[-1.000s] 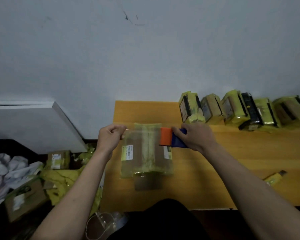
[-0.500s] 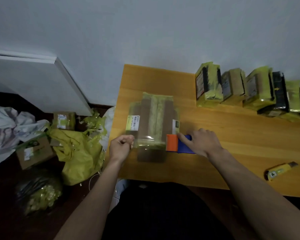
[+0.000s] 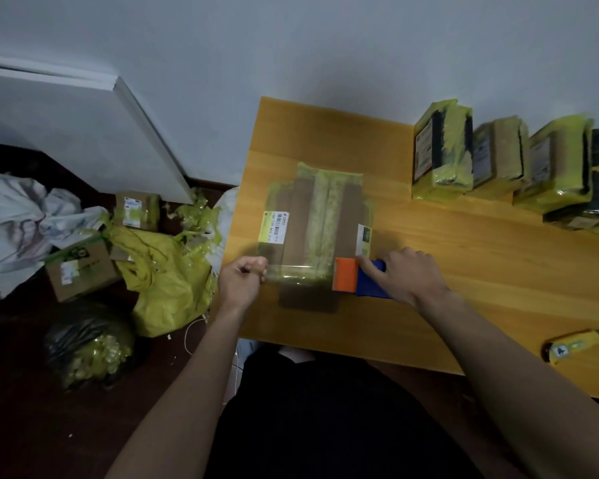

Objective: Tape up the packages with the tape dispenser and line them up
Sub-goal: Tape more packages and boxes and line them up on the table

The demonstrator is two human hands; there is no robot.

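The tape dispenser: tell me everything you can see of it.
The tape dispenser has an orange front block and a blue body behind it, both plastic-looking. It sits low at the near right corner of the flat package on the wooden table. The right hand grips its blue part from above, hiding much of it. A clear strip of tape runs from the orange end across the package to the left hand, which pinches its free end.

Smooth wood table [image 3: 464, 271]; cardboard package [image 3: 317, 229] under glossy, probably plastic, tape.
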